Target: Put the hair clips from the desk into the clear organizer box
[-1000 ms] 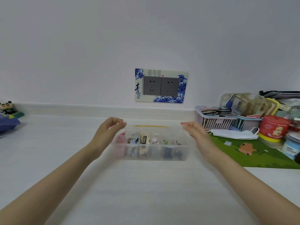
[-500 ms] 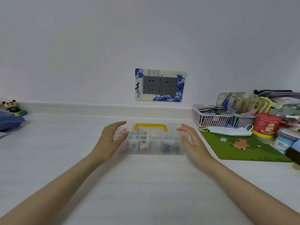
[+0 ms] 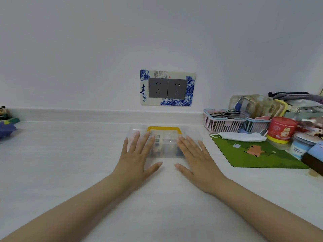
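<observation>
The clear organizer box (image 3: 166,147) lies flat on the white desk near the wall, its lid down and its yellow handle (image 3: 164,129) at the far edge. Several hair clips show dimly through the lid in its compartments. My left hand (image 3: 136,158) rests flat on the left part of the lid, fingers spread. My right hand (image 3: 194,158) lies flat on the right part, fingers spread too. Neither hand holds anything. No loose clips are visible on the desk.
A green mouse mat (image 3: 253,154) lies right of the box with a white face mask (image 3: 243,136) on it. Behind stand pink baskets (image 3: 223,124), a red tub (image 3: 281,129) and other clutter. A panda toy (image 3: 4,113) sits at the far left. A wall socket (image 3: 167,88) is above.
The box was held up between both hands, then set down on the desk with its lid closed. Both hands have moved from its ends to lie flat on top.
</observation>
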`<state>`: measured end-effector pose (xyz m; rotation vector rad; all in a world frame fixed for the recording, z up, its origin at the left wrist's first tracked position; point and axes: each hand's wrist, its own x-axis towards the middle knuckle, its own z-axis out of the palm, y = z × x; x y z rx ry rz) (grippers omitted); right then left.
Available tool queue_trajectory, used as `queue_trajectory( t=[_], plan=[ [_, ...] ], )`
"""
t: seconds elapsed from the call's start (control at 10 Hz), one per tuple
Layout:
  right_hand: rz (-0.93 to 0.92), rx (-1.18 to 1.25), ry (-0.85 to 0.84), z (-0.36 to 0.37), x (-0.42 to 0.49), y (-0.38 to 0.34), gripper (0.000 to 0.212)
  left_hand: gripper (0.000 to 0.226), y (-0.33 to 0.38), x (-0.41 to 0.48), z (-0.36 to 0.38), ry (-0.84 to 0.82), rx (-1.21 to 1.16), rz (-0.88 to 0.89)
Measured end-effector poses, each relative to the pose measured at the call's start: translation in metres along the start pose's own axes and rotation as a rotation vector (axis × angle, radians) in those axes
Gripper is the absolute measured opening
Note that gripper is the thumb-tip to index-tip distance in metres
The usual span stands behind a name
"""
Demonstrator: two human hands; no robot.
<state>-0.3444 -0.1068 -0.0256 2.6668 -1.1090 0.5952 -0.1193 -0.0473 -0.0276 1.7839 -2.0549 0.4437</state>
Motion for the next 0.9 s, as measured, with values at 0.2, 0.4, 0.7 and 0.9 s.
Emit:
queue_trajectory(
  t=[0.2,0.4,0.7,0.9],
  plan=[
    [0.14,-0.049,-0.095,0.01,0.031,0.058,0.077,0.101,0.02,0.074,0.025,-0.127,-0.024,-0.033],
    [0.198,-0.044,-0.17,0.015,0.066,0.099,0.072,0.08,0.028,0.13,0.042,-0.216,-0.017,-0.066],
    [0.218,-0.019,-0.208,0.027,0.096,0.135,0.074,0.081,0.019,0.178,0.063,-0.266,0.001,-0.04],
    [0.182,0.018,-0.199,0.03,0.101,0.14,0.074,0.081,0.021,0.182,0.068,-0.236,0.023,-0.038]
  ],
)
